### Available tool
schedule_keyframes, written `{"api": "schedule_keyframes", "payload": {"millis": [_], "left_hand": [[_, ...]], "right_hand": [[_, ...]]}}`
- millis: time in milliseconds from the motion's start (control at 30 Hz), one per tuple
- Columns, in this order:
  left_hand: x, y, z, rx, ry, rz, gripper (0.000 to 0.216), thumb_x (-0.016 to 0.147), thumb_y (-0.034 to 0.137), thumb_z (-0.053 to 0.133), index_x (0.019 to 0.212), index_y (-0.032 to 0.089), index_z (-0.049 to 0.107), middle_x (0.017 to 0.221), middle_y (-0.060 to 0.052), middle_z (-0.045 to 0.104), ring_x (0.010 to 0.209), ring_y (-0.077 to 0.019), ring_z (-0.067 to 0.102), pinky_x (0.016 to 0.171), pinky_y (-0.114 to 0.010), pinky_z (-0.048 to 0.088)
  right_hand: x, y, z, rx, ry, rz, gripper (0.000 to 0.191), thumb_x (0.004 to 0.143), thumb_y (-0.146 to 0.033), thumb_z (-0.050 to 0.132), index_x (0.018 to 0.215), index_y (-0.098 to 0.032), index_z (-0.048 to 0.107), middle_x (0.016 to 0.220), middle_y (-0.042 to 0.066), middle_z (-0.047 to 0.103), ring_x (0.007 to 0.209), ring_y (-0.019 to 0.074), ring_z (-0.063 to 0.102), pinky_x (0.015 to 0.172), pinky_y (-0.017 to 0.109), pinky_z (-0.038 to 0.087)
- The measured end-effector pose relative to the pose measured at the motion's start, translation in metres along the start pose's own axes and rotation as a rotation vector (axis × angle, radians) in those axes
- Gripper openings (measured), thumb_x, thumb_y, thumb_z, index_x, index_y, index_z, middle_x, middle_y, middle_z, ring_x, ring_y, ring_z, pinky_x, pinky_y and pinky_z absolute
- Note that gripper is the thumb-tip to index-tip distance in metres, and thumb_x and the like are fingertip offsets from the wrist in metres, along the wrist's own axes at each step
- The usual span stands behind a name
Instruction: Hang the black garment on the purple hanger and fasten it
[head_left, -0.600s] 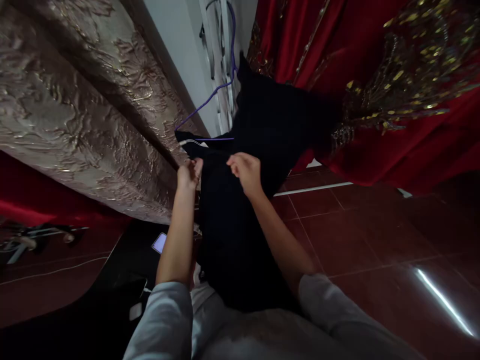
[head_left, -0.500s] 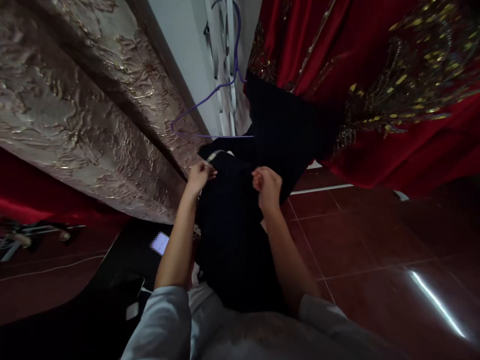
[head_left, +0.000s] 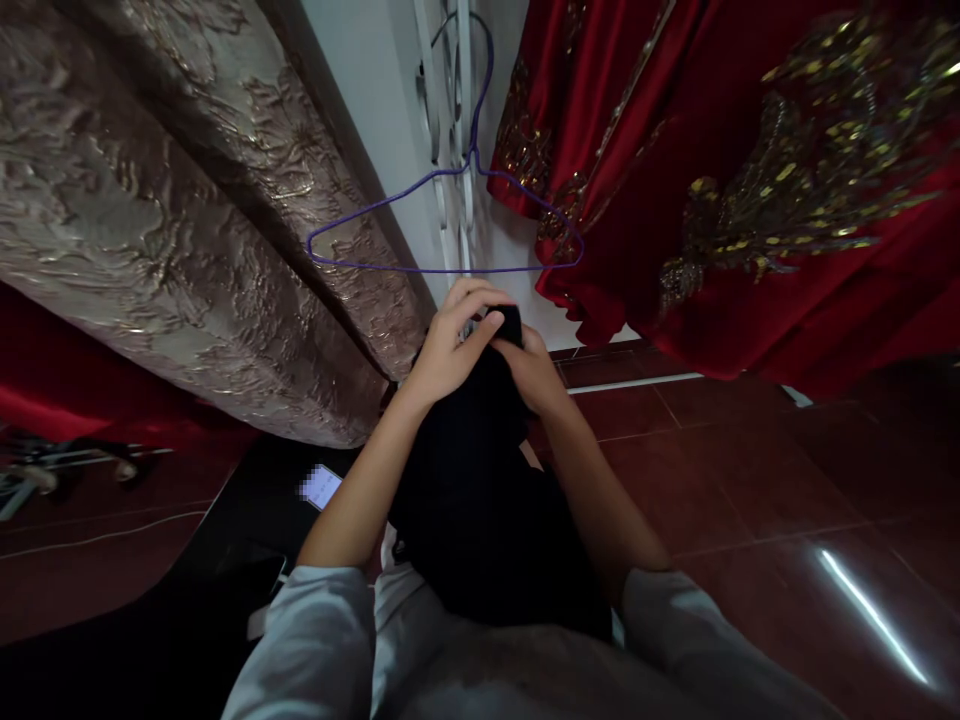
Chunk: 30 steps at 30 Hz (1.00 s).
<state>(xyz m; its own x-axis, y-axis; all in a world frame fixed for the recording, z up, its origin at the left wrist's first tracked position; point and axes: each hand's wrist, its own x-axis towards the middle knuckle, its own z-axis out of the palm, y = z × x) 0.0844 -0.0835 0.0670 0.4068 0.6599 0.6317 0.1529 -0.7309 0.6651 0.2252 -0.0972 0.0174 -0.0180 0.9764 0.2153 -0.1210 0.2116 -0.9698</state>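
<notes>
A black garment (head_left: 480, 480) hangs bunched down over my lap from both hands. My left hand (head_left: 457, 340) grips its top edge, thumb in front and fingers over the back. Close beside it, my right hand (head_left: 531, 365) holds the same gathered edge, its fingers partly hidden by the cloth. Just beyond my hands, a purple wire hanger (head_left: 442, 268) hangs bare from a white metal rack (head_left: 459, 120). What kind of garment it is cannot be made out.
A shiny embossed beige cloth (head_left: 225, 220) hangs at left. Red fabric with gold sequins (head_left: 750, 220) hangs at right above a red tiled floor (head_left: 720, 470). On a black surface (head_left: 202, 560) at lower left lies a lit phone (head_left: 322, 487).
My hands have come together and gathered the garment's upper edge. The black cloth that covered the right part of the hanger has come away, leaving the whole hanger visible.
</notes>
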Motion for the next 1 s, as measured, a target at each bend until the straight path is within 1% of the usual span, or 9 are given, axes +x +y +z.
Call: {"api": "schedule_keyframes", "payload": {"millis": [67, 133, 267, 333, 467, 600, 767, 867, 1000], "left_hand": [[-0.006, -0.014, -0.005, -0.015, -0.071, -0.08, 0.052, 0.108, 0.058, 0.034, 0.124, 0.02, 0.065, 0.125, -0.011, 0.065, 0.126, -0.0245, 0.059, 0.112, -0.039, 0.044], [-0.016, -0.028, -0.012, 0.008, -0.242, -0.209, 0.068, 0.107, 0.063, 0.018, 0.112, 0.019, 0.068, 0.112, -0.01, 0.07, 0.115, -0.0256, 0.065, 0.108, -0.041, 0.049], [-0.032, -0.042, -0.037, 0.387, -0.675, -0.316, 0.065, 0.104, 0.065, 0.032, 0.081, 0.017, 0.069, 0.08, -0.01, 0.07, 0.09, -0.0289, 0.069, 0.097, -0.048, 0.052], [-0.034, -0.04, -0.057, 0.679, -0.72, -0.34, 0.052, 0.099, 0.062, 0.051, 0.089, 0.016, 0.072, 0.083, -0.012, 0.072, 0.095, -0.0329, 0.07, 0.097, -0.052, 0.05], [-0.029, -0.029, -0.098, 0.828, -0.571, -0.413, 0.034, 0.099, 0.043, 0.054, 0.108, 0.016, 0.072, 0.1, -0.013, 0.075, 0.099, -0.03, 0.071, 0.092, -0.042, 0.051], [-0.036, -0.023, -0.123, 0.714, -0.464, -0.483, 0.034, 0.098, 0.044, 0.053, 0.101, 0.016, 0.072, 0.089, -0.009, 0.075, 0.08, -0.0241, 0.071, 0.076, -0.033, 0.05], [-0.056, -0.029, -0.154, 0.812, -0.502, -0.595, 0.036, 0.096, 0.05, 0.052, 0.093, 0.019, 0.069, 0.083, -0.008, 0.073, 0.081, -0.0276, 0.072, 0.077, -0.036, 0.052], [-0.047, -0.021, -0.163, 0.894, -0.249, -0.36, 0.024, 0.096, 0.037, 0.049, 0.095, 0.019, 0.065, 0.106, -0.012, 0.074, 0.104, -0.0318, 0.07, 0.096, -0.044, 0.052], [-0.009, -0.002, -0.146, 0.722, 0.041, -0.04, 0.011, 0.098, 0.02, 0.048, 0.103, 0.02, 0.057, 0.144, -0.009, 0.06, 0.137, -0.0271, 0.055, 0.117, -0.044, 0.041]], "right_hand": [[0.003, -0.014, -0.005, 0.035, -0.042, 0.187, 0.026, 0.078, -0.039, 0.073, 0.096, -0.021, 0.068, 0.09, 0.004, 0.072, 0.089, 0.0252, 0.069, 0.083, 0.043, 0.061], [0.006, -0.033, -0.017, -0.031, -0.124, 0.235, 0.025, 0.071, -0.033, 0.078, 0.09, -0.021, 0.068, 0.083, 0.003, 0.069, 0.081, 0.0234, 0.068, 0.07, 0.037, 0.06], [0.026, -0.073, -0.047, -0.245, -0.142, -0.126, 0.02, 0.07, -0.025, 0.077, 0.065, -0.021, 0.058, 0.067, 0.002, 0.055, 0.074, 0.0206, 0.062, 0.063, 0.034, 0.057], [0.047, -0.08, -0.053, -0.301, -0.053, -0.305, 0.024, 0.071, -0.026, 0.077, 0.062, -0.021, 0.055, 0.068, 0.002, 0.054, 0.081, 0.0227, 0.064, 0.072, 0.037, 0.059], [0.095, -0.044, -0.032, -0.288, 0.063, -0.401, 0.024, 0.08, -0.044, 0.075, 0.084, -0.022, 0.066, 0.09, 0.005, 0.067, 0.103, 0.0251, 0.066, 0.09, 0.041, 0.06], [0.116, 0.008, -0.013, -0.344, 0.063, -0.226, 0.042, 0.085, -0.062, 0.065, 0.079, -0.02, 0.062, 0.081, 0.007, 0.063, 0.092, 0.0254, 0.065, 0.084, 0.044, 0.06], [0.095, 0.007, -0.052, -0.435, 0.205, -0.316, 0.047, 0.08, -0.05, 0.073, 0.058, -0.023, 0.041, 0.061, 0.0, 0.041, 0.062, 0.0152, 0.048, 0.059, 0.031, 0.048], [0.082, -0.013, -0.073, -0.468, 0.225, -0.344, 0.05, 0.08, -0.039, 0.073, 0.055, -0.022, 0.033, 0.059, -0.002, 0.033, 0.055, 0.0107, 0.037, 0.053, 0.028, 0.038], [0.068, -0.024, -0.064, -0.409, 0.158, -0.272, 0.046, 0.08, -0.036, 0.073, 0.055, -0.021, 0.038, 0.059, -0.002, 0.04, 0.055, 0.0116, 0.042, 0.053, 0.028, 0.04]]}}
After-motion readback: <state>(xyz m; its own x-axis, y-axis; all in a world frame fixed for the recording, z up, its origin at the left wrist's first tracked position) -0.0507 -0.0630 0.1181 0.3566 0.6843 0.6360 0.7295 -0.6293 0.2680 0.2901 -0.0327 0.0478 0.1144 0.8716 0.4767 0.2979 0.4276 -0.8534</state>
